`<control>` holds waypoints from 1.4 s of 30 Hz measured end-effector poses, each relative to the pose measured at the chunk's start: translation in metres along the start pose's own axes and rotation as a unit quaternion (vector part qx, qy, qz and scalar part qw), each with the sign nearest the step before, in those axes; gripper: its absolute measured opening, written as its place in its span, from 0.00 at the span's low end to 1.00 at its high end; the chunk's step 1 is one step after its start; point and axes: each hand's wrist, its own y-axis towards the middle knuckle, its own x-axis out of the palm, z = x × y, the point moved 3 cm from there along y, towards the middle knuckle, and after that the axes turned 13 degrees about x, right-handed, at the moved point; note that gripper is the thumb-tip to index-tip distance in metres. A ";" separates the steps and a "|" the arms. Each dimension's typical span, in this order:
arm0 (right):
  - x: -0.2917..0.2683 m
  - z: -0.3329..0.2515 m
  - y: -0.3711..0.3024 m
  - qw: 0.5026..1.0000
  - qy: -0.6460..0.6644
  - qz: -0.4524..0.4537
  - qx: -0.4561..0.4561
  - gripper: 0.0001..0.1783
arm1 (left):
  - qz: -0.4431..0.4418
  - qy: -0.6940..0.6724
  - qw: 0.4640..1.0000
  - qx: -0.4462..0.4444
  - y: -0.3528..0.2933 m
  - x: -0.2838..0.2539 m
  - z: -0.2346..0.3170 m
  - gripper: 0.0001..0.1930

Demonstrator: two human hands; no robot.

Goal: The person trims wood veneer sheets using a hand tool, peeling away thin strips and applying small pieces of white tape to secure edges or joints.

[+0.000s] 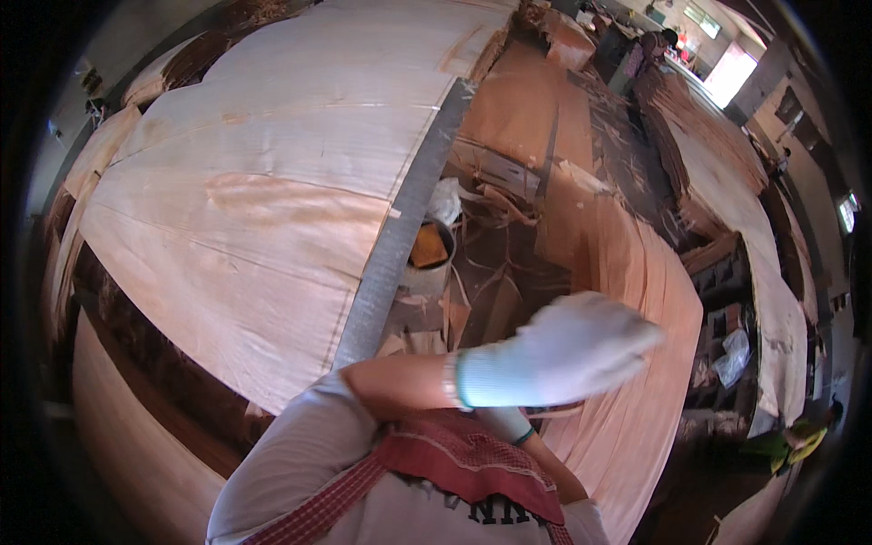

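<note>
My left hand, in a white knitted glove with a teal-edged cuff, reaches across my body to the right. It is smeared by motion, and its fingers cannot be made out. Beneath it lie reddish-brown thin wood veneer sheets, layered and curving down towards me; whether the hand touches them is unclear. Behind my left forearm only the gloved wrist of my right hand shows, its fingers hidden. To my left spreads a broad pale veneer sheet, with creases and an orange-brown patch, beside a grey metal strip.
A dark bucket holding a yellow-orange piece stands among veneer scraps, near a clear plastic bag. More veneer stacks line the right. One person bends at the far right; another in yellow-green is at the right edge.
</note>
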 end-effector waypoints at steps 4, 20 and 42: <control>-0.053 -0.025 0.089 0.999 0.045 0.011 0.018 0.15 | 0.004 0.130 0.981 -0.147 -0.078 -0.032 -0.084 0.18; -0.071 -0.186 0.589 0.873 -0.482 0.061 -0.037 0.18 | 0.099 0.130 0.653 -0.740 -0.265 0.025 -0.216 0.17; -0.024 -0.126 0.621 0.768 -0.634 -0.072 -0.053 0.23 | 0.139 0.159 0.632 -0.745 -0.240 -0.029 -0.335 0.15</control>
